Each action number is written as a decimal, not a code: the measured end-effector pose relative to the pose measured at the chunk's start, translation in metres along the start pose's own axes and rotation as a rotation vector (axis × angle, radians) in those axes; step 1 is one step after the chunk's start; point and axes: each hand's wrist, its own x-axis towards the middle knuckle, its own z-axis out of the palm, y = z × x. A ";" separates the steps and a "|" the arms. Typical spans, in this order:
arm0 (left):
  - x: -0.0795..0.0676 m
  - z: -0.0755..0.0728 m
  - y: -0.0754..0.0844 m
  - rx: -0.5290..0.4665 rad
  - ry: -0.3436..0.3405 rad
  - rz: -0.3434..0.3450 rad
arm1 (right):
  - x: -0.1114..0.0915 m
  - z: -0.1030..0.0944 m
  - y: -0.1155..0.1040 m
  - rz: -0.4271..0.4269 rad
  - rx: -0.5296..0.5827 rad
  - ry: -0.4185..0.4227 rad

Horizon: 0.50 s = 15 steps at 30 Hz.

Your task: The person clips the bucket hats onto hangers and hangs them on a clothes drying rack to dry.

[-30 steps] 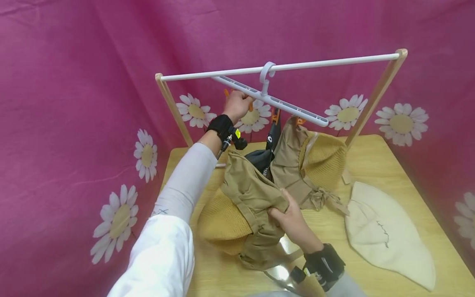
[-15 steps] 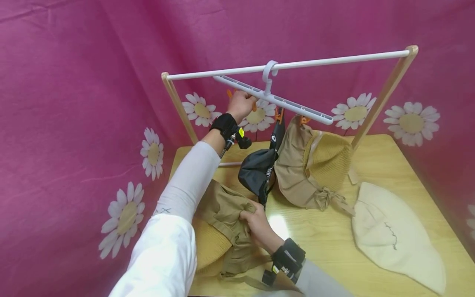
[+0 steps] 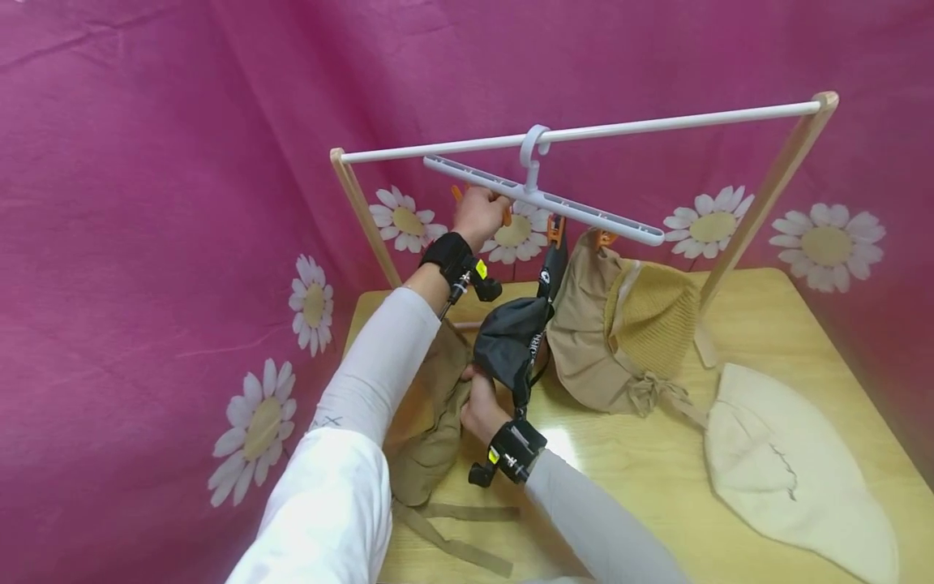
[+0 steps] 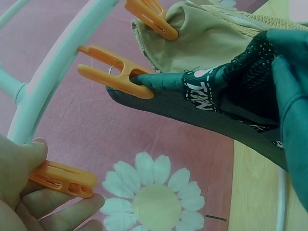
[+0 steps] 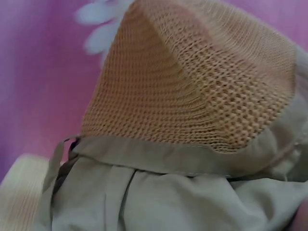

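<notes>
My left hand (image 3: 480, 212) is raised at the hanger's left half. Between thumb and fingers it pinches an orange clothespin (image 4: 65, 179), seen close beside the pale hanger bar in the left wrist view. Low behind the black cap, my right hand (image 3: 485, 405) grips the brim of a khaki sun hat (image 3: 430, 454); its loose ties trail over the table. The hat's knitted tan crown (image 5: 168, 96) fills the right wrist view. My left forearm hides part of this hat. A black cap (image 3: 511, 332) hangs from another clothespin (image 4: 118, 77), just right of my hands.
The white hanger (image 3: 584, 212) hooks over the rack's white rail (image 3: 657, 127). A second khaki hat (image 3: 591, 349) with a knitted crown is clipped farther right. A cream hat (image 3: 795, 478) lies on the wooden table (image 3: 620, 487). Pink flowered cloth (image 3: 182, 203) surrounds the table.
My right hand has carried the khaki hat left and then up toward the rack, turning it so its ties hang down. My left hand stays at the hanger with the clothespin.
</notes>
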 end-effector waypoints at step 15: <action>0.002 0.005 -0.001 0.014 0.050 -0.012 | 0.039 0.024 -0.008 0.186 0.413 -0.111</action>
